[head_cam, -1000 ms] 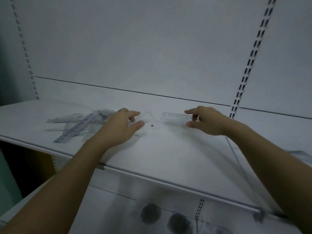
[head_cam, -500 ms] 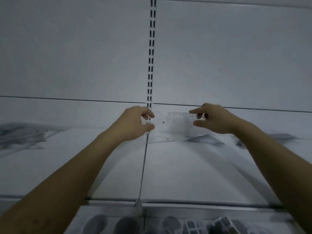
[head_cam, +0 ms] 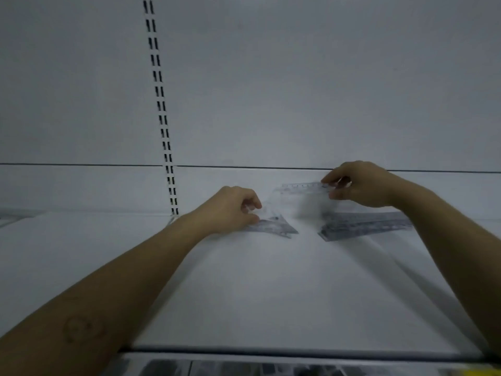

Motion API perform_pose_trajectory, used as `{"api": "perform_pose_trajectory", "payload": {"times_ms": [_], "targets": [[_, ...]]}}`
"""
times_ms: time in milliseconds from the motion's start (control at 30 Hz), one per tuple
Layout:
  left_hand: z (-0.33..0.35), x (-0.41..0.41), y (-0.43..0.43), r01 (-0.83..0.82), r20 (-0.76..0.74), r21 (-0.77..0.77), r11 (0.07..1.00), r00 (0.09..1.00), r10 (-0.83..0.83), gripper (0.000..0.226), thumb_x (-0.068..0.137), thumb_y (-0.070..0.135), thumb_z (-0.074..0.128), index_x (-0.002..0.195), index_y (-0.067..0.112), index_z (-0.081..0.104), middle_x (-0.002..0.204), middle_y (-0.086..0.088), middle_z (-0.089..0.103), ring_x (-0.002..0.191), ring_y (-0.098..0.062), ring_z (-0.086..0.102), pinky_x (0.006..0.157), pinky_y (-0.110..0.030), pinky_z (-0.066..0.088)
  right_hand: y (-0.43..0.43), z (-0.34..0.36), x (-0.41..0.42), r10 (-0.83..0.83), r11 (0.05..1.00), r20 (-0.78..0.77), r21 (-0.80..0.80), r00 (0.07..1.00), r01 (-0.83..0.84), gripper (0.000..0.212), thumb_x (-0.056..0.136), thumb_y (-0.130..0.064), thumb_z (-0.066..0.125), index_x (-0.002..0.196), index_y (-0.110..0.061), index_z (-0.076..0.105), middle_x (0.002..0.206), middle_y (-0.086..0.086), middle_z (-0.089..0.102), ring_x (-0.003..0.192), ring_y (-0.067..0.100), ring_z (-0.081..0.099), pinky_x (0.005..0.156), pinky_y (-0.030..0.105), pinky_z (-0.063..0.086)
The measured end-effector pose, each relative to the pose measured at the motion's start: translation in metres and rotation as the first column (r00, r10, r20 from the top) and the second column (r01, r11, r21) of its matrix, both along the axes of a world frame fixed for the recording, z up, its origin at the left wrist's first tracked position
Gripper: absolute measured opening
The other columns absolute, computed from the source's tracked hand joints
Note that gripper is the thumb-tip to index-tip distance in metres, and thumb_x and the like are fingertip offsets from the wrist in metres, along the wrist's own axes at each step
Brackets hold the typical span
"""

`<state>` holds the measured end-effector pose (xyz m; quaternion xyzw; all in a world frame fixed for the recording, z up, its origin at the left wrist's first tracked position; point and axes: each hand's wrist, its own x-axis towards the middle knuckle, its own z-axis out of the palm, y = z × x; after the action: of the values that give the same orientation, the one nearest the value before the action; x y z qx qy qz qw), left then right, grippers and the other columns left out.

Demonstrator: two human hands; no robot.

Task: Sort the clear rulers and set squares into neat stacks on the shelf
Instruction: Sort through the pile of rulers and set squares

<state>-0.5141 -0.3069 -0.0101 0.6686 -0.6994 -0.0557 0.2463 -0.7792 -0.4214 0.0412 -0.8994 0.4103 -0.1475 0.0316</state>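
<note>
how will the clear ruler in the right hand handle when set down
Probably stiff and light: the clear ruler juts out straight with the right hand pinching only one end. Likely slippery: smooth flat plastic could slide off the ruler stack if nudged.

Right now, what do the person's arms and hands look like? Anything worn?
The left forearm and right forearm are bare, no sleeves in view. The left hand and the right hand wear no gloves, and no watch shows. A faint round mark sits on the left forearm.

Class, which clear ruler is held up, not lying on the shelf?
The ruler pinched by the right hand; the rest lie in the ruler stack below.
</note>
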Motion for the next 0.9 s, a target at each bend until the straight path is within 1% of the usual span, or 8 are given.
{"api": "perform_pose_trajectory", "payload": {"times_ms": [100, 200, 400, 567, 633, 733, 800, 900], "targets": [[-0.008, -0.011, -0.014, -0.016, 0.019, 0.052, 0.998, 1.000, 0.015, 0.027, 0.080, 0.032, 0.073, 0.106, 0.026, 0.068, 0.111, 0.005, 0.064, 0.101, -0.009, 0.060, 0.089, -0.022, 0.047, -0.015, 0.000, -0.020, 0.005, 0.998, -0.017, 0.058, 1.000, -0.004, 0.032, 0.084, -0.028, 0.071, 0.116, -0.026, 0.067, 0.107, -0.008, 0.066, 0.097, 0.012, 0.061, 0.087, 0.025, 0.044], [-0.008, -0.016, -0.025, -0.012, 0.080, 0.066, 0.998, 0.997, 0.007, 0.024, 0.079, 0.035, 0.072, 0.103, 0.029, 0.068, 0.106, 0.006, 0.066, 0.096, -0.010, 0.061, 0.088, -0.027, 0.050, -0.025, -0.005, -0.037, 0.012, 0.994, 0.022, 0.110, 1.000, -0.014, 0.033, 0.083, -0.024, 0.073, 0.115, -0.027, 0.068, 0.105, -0.010, 0.067, 0.096, 0.009, 0.062, 0.090, 0.024, 0.044], [-0.018, -0.019, -0.032, 0.056, 0.084, 0.064, 0.996, 0.995, -0.061, 0.018, 0.083, 0.038, 0.070, 0.100, 0.032, 0.068, 0.102, 0.012, 0.068, 0.094, -0.003, 0.061, 0.090, -0.026, 0.049, -0.027, -0.014, -0.062, 0.002, 0.996, 0.032, 0.092, 0.999, -0.005, 0.027, 0.081, -0.022, 0.074, 0.105, -0.034, 0.069, 0.097, -0.012, 0.068, 0.092, 0.009, 0.063, 0.087, 0.026, 0.046], [-0.027, -0.007, -0.029, 0.087, 0.124, 0.039, 0.995, 0.988, -0.091, 0.016, 0.087, 0.044, 0.062, 0.099, 0.035, 0.065, 0.100, 0.014, 0.067, 0.092, -0.002, 0.060, 0.089, -0.026, 0.049, -0.028, -0.027, -0.066, -0.038, 0.997, -0.004, 0.069, 0.999, 0.038, 0.027, 0.085, -0.020, 0.068, 0.108, -0.034, 0.070, 0.100, -0.009, 0.067, 0.094, 0.011, 0.061, 0.083, 0.021, 0.039], [-0.031, -0.007, -0.029, 0.098, 0.125, 0.025, 0.995, 0.987, -0.101, 0.025, 0.085, 0.056, 0.057, 0.099, 0.036, 0.065, 0.099, 0.016, 0.066, 0.091, -0.002, 0.060, 0.088, -0.027, 0.050, -0.028, -0.031, -0.064, -0.027, 0.995, -0.029, 0.091, 0.999, 0.030, 0.026, 0.086, -0.021, 0.068, 0.108, -0.033, 0.070, 0.102, -0.009, 0.067, 0.094, 0.010, 0.060, 0.083, 0.021, 0.037], [-0.031, -0.009, -0.029, 0.105, 0.151, 0.051, 0.993, 0.982, -0.112, 0.055, 0.071, 0.081, 0.045, 0.102, 0.039, 0.062, 0.100, 0.018, 0.063, 0.092, -0.002, 0.059, 0.083, -0.022, 0.045, -0.030, -0.035, -0.064, -0.032, 0.990, -0.074, 0.134, 0.997, 0.042, 0.027, 0.086, -0.017, 0.067, 0.109, -0.031, 0.071, 0.107, -0.010, 0.068, 0.099, 0.012, 0.061, 0.086, 0.022, 0.038], [-0.031, -0.011, -0.030, 0.096, 0.186, 0.083, 0.992, 0.976, -0.110, 0.053, 0.073, 0.073, 0.053, 0.109, 0.035, 0.061, 0.105, 0.015, 0.061, 0.096, -0.006, 0.057, 0.083, -0.022, 0.041, -0.030, -0.036, -0.065, -0.043, 0.988, -0.081, 0.146, 0.996, 0.054, 0.028, 0.085, -0.015, 0.066, 0.107, -0.032, 0.071, 0.108, -0.010, 0.069, 0.100, 0.012, 0.061, 0.087, 0.023, 0.039], [-0.032, -0.010, -0.030, 0.094, 0.204, 0.070, 0.993, 0.973, -0.107, 0.039, 0.082, 0.055, 0.062, 0.114, 0.031, 0.062, 0.112, 0.010, 0.064, 0.100, -0.009, 0.057, 0.087, -0.025, 0.044, -0.028, -0.035, -0.064, -0.045, 0.988, -0.073, 0.146, 0.996, 0.056, 0.027, 0.084, -0.020, 0.067, 0.107, -0.034, 0.071, 0.107, -0.011, 0.069, 0.101, 0.011, 0.062, 0.087, 0.024, 0.040]]}}
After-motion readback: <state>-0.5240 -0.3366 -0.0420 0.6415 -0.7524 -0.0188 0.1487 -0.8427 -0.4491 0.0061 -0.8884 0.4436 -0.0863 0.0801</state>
